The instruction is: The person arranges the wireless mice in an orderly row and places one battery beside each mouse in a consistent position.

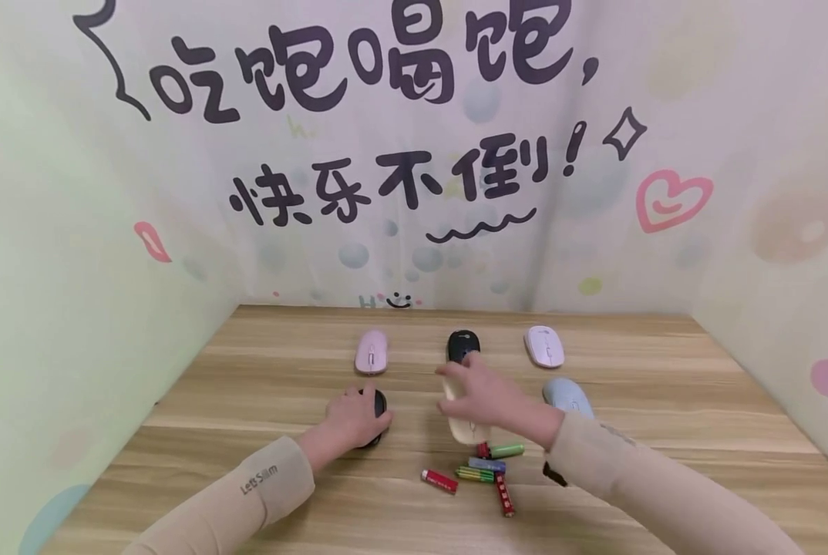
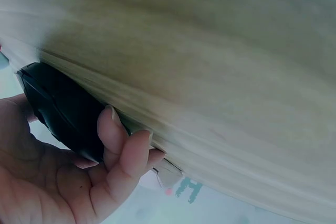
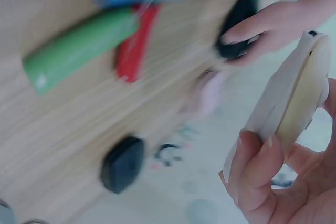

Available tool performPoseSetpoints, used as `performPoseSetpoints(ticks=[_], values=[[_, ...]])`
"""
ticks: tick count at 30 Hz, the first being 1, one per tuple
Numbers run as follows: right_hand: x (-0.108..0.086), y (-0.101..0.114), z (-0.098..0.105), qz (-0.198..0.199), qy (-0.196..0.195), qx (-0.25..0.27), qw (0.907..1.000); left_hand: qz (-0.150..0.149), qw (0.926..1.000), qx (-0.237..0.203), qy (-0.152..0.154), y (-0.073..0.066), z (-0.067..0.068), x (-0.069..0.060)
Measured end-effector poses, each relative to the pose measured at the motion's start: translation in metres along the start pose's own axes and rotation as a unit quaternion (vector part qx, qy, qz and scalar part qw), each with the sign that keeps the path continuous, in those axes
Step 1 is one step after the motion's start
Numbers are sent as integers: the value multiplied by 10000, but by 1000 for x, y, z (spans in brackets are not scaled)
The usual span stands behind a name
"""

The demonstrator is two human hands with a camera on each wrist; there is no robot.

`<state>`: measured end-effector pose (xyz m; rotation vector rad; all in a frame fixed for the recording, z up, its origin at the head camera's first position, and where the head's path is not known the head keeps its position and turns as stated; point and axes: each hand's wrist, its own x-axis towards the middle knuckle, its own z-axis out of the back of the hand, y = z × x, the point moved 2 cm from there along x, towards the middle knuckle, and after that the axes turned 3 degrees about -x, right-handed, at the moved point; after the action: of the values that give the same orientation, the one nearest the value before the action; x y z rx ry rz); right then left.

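Observation:
My left hand grips a black computer mouse on the wooden table, its fingers and thumb on the two sides of the shell in the left wrist view. In my right hand is a cream-white computer mouse, held by the sides between thumb and fingers. The right wrist view shows this white mouse edge-on and seemingly off the table. Near it lie several batteries: a green one, a blue one, a yellow-green striped one and red ones.
A pink mouse, a second black mouse and a pale lilac mouse stand in a row at the back. A light blue mouse is partly hidden by the right forearm. A printed curtain encloses the table's back and sides.

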<state>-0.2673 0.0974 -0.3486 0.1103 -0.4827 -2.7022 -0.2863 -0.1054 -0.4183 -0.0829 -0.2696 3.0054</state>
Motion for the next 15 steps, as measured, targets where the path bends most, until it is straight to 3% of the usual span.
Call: performPoseSetpoints(ticks=[7, 15], values=[[38, -18, -28, -417, 355, -620, 9966, -33, 9999, -117, 29, 0, 0, 0], [43, -34, -51, -217, 348, -1052, 9936, -23, 10000, -69, 57, 1, 2, 0]])
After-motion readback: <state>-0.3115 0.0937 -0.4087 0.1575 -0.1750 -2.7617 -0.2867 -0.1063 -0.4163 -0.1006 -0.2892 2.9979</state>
